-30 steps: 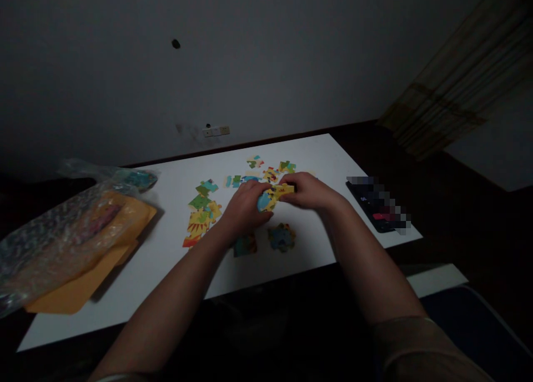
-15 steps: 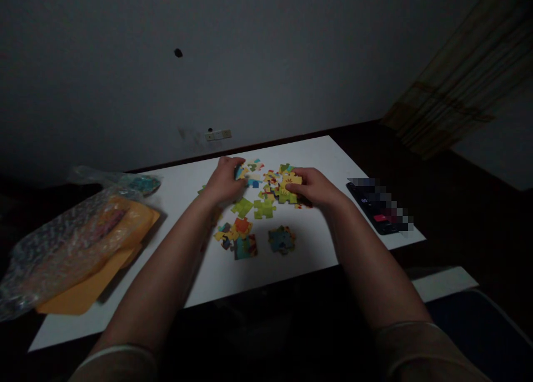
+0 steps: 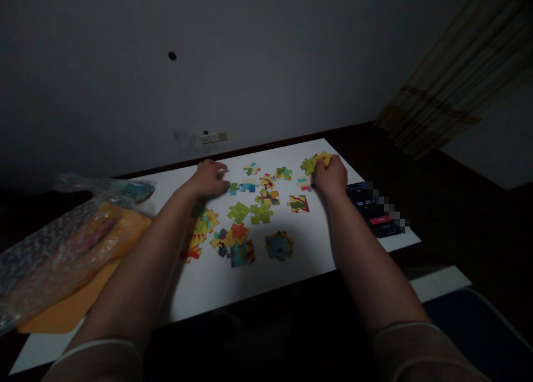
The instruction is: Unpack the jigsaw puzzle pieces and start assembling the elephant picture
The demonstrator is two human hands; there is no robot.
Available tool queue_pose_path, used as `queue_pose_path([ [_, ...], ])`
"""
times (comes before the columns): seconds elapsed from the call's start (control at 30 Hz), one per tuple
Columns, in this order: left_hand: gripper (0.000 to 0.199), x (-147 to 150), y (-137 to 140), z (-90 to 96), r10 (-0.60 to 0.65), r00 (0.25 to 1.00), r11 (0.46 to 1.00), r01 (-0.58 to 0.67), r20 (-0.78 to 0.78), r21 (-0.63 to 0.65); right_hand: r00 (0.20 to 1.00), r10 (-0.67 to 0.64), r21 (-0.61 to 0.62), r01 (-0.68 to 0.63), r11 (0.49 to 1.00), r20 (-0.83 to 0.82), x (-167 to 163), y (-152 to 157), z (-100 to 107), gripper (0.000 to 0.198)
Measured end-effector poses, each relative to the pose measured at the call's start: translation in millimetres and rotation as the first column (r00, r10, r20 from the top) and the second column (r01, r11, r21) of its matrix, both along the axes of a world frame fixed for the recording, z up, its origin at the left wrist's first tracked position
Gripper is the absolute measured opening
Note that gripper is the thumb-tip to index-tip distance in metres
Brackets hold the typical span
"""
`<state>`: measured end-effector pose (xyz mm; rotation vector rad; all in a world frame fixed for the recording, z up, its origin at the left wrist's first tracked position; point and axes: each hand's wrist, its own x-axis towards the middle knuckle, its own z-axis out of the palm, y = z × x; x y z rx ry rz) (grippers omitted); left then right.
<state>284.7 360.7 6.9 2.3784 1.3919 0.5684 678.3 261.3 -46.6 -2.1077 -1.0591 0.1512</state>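
Note:
My right hand (image 3: 334,176) is closed on a yellow and green cluster of puzzle pieces (image 3: 315,162) at the table's far right. A puzzle piece with red and light blue (image 3: 303,183) lies by its wrist. At the far left, my left hand (image 3: 208,178) has thumb and index finger spread; a small pale piece shows partly between them. Beside its thumb lies a blue piece (image 3: 247,187). Between my arms are green pieces (image 3: 261,213), an orange piece (image 3: 239,232), a blue elephant-like piece (image 3: 279,245) and a red-edged piece (image 3: 298,204). My left forearm partly covers yellow pieces (image 3: 194,240).
A phone (image 3: 375,210) showing a timer lies at the table's right edge. On the left are bubble wrap (image 3: 50,249), an orange envelope (image 3: 62,315) and a clear bag (image 3: 135,189). The white table (image 3: 308,260) stands near a wall with a socket (image 3: 214,138).
My right hand has moved right and away from me with the yellow and green pieces, uncovering others. My left hand has shifted left, off the blue piece. The view has tilted slightly.

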Motion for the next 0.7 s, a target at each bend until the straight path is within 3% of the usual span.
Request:
queue_pose_path([
  [0.07,0.052,17,-29,3.6,-0.113,0.992,0.993,0.111,-0.053,-0.029,1.000,0.014,-0.018,-0.014,1.000,0.000,1,4,-4,0.029],
  [0.17,0.046,48,-80,6.0,-0.374,0.900,0.927,0.365,-0.223,-0.084,0.999,0.044,-0.024,-0.044,0.999,0.021,-1,6,-6,0.027],
  [0.27,0.046,72,-118,4.2,-0.386,0.860,0.920,0.388,-0.334,-0.063,0.997,0.059,0.011,-0.060,0.998,0.051,-4,5,-2,0.028],
  [0.4,0.037,81,-138,-1.1,-0.385,0.859,0.921,0.380,-0.338,-0.084,0.984,0.179,0.156,-0.172,0.973,-0.028,-13,1,6,0.038],
  [0.5,0.032,75,-144,-4.6,-0.445,0.852,0.895,0.426,-0.276,-0.128,0.876,0.465,0.209,-0.434,0.876,-0.131,-25,-3,8,0.047],
  [0.63,0.031,64,-151,-7.7,-0.482,0.854,0.876,0.460,-0.197,-0.145,0.687,0.721,0.035,-0.721,0.692,-0.092,-38,-10,9,0.036],
  [0.7,0.030,60,-153,-7.7,-0.506,0.845,0.862,0.488,-0.170,-0.141,0.645,0.764,-0.040,-0.763,0.645,0.008,-40,-10,10,0.032],
])
